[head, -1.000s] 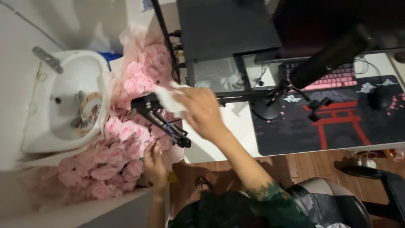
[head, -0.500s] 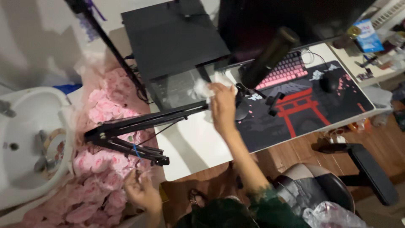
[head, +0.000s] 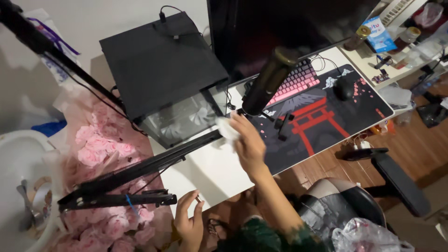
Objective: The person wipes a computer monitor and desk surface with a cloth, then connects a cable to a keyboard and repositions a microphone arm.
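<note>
Right hand: my right hand [head: 249, 144] is clamped on a crumpled white cloth [head: 227, 128], pressing it against the upper end of the black microphone boom arm [head: 140, 172], seemingly so the cloth bears on the metal.
Left hand: my left hand [head: 189, 221] hangs low by the surface edge, fingers loosely apart and holding nothing, just beside the arm's clamp end.
Cloth: small, white, bunched into a wad, mostly hidden under my fingers.
Boom arm: folded low, slanting across the white surface [head: 210, 170] towards the dark microphone [head: 268, 81].
Around: a black computer case [head: 161, 65] behind the arm; pink roses [head: 100, 144] to the left; a dark desk mat [head: 326, 116] to the right.
</note>
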